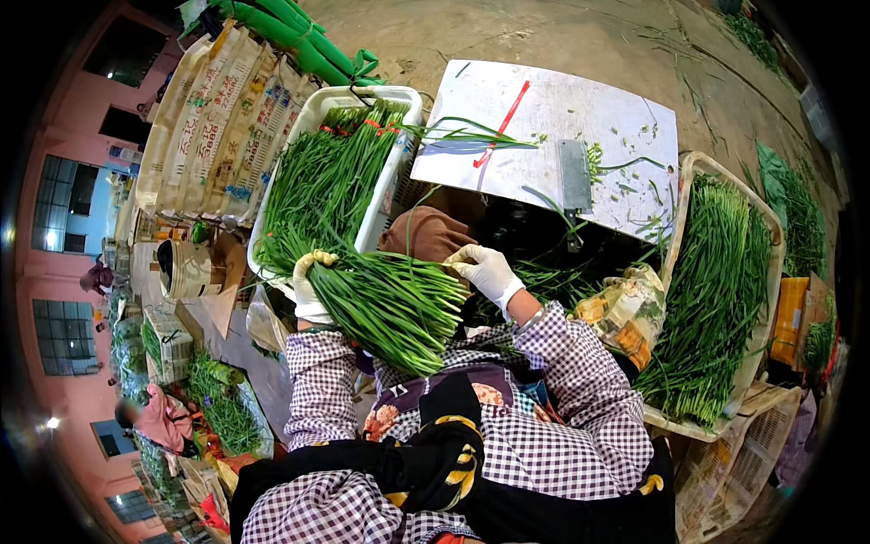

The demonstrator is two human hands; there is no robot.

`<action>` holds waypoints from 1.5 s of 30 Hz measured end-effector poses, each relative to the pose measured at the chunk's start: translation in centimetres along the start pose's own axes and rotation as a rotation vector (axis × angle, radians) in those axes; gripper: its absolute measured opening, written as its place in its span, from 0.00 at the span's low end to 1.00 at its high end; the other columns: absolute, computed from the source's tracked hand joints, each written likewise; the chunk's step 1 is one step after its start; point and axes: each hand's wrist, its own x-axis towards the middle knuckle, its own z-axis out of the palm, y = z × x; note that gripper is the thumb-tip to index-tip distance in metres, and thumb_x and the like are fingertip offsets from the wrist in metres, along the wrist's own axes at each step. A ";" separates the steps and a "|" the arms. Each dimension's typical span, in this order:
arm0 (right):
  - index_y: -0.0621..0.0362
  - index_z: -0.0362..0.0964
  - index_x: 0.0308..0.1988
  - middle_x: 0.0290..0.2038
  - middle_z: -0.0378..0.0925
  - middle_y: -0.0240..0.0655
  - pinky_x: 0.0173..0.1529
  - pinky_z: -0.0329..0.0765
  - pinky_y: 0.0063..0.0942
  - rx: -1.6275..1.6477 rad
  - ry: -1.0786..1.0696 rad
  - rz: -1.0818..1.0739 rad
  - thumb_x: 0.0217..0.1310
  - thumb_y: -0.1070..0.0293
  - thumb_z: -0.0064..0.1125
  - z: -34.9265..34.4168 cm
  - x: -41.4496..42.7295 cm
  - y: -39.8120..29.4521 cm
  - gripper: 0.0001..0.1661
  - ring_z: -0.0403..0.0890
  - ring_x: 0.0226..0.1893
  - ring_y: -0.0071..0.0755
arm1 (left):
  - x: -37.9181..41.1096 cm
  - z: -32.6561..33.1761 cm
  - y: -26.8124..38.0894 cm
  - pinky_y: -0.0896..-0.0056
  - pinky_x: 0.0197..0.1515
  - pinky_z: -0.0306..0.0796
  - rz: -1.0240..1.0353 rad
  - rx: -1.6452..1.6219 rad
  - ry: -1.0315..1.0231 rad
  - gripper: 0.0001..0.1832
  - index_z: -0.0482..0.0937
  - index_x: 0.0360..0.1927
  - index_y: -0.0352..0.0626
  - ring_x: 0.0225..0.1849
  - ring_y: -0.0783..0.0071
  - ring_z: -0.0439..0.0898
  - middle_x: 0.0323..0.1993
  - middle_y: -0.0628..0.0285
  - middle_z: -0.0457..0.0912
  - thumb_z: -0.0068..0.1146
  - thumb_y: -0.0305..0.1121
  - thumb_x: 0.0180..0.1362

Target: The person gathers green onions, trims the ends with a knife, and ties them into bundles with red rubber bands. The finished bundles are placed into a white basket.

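My left hand point(312, 285), in a pale glove, is closed around a large bunch of green garlic chives point(401, 306), its pale cut ends towards the right. At those ends, my right hand point(486, 272), gloved too, pinches a small pale piece between thumb and fingertips. Ahead, a white board point(476, 95) bears a cleaver point(575, 175), a red tie strip point(503, 122), a few loose stalks and chopped bits. Bundles with red ties point(340, 156) fill a white plastic crate point(410, 100) beside the board.
A second crate point(780, 238) full of chives point(720, 272) stands at the right. Stacked crates point(211, 129) rise at the upper left, near green wrapped rolls point(292, 34). A bucket point(187, 268) stands at the left. Farther off, a person in pink point(163, 418) is beside more greens.
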 end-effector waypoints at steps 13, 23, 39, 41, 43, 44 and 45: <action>0.59 0.78 0.42 0.30 0.81 0.42 0.35 0.76 0.33 -0.201 -0.361 0.103 0.62 0.52 0.56 -0.3 -2.4 2.6 0.21 0.81 0.28 0.36 | 1.1 1.0 -0.3 0.73 0.33 0.62 -0.033 -0.163 -0.128 0.12 0.63 0.20 0.44 0.20 0.75 0.58 0.15 0.69 0.58 0.50 0.31 0.55; 0.59 0.79 0.39 0.43 0.78 0.43 0.52 0.72 0.40 -0.466 -0.026 -0.407 0.56 0.50 0.58 -2.2 -1.2 -5.0 0.22 0.76 0.45 0.49 | 0.5 3.9 0.4 0.73 0.32 0.59 -0.041 0.057 -0.278 0.14 0.65 0.17 0.42 0.22 0.73 0.61 0.15 0.66 0.61 0.54 0.35 0.52; 0.66 0.59 0.60 0.50 0.74 0.44 0.57 0.69 0.28 0.056 -0.350 -0.418 0.40 0.57 0.76 4.3 1.4 -8.8 0.51 0.73 0.52 0.35 | -0.9 14.9 -3.3 0.70 0.25 0.75 -0.259 0.374 0.016 0.10 0.78 0.34 0.44 0.22 0.70 0.78 0.24 0.63 0.78 0.60 0.38 0.56; 0.65 0.66 0.55 0.46 0.76 0.39 0.54 0.71 0.27 0.232 -0.380 -0.413 0.38 0.61 0.76 4.3 2.6 -7.5 0.44 0.75 0.48 0.31 | -3.1 19.5 -4.5 0.73 0.22 0.72 -0.170 0.507 -0.031 0.11 0.79 0.36 0.43 0.21 0.73 0.77 0.23 0.65 0.78 0.63 0.37 0.54; 0.62 0.72 0.47 0.43 0.78 0.33 0.51 0.73 0.27 0.390 -0.281 -0.245 0.39 0.71 0.72 2.6 1.1 -9.6 0.31 0.76 0.44 0.25 | -1.4 19.8 -6.8 0.69 0.19 0.71 -0.082 0.516 -0.058 0.14 0.76 0.37 0.40 0.18 0.70 0.76 0.21 0.61 0.78 0.66 0.35 0.51; 0.63 0.73 0.46 0.41 0.78 0.33 0.49 0.74 0.28 0.486 -0.287 -0.138 0.39 0.73 0.70 1.1 0.2 -10.6 0.28 0.78 0.41 0.26 | -1.3 21.0 -7.6 0.70 0.19 0.70 -0.101 0.507 -0.100 0.13 0.77 0.37 0.40 0.18 0.71 0.76 0.22 0.62 0.78 0.66 0.33 0.51; 0.63 0.73 0.45 0.39 0.79 0.34 0.47 0.75 0.28 0.586 -0.290 -0.032 0.40 0.75 0.67 -0.1 -0.4 -10.9 0.26 0.79 0.38 0.27 | -1.4 22.1 -8.1 0.72 0.19 0.69 -0.122 0.503 -0.142 0.12 0.78 0.36 0.41 0.19 0.73 0.76 0.22 0.63 0.78 0.67 0.32 0.50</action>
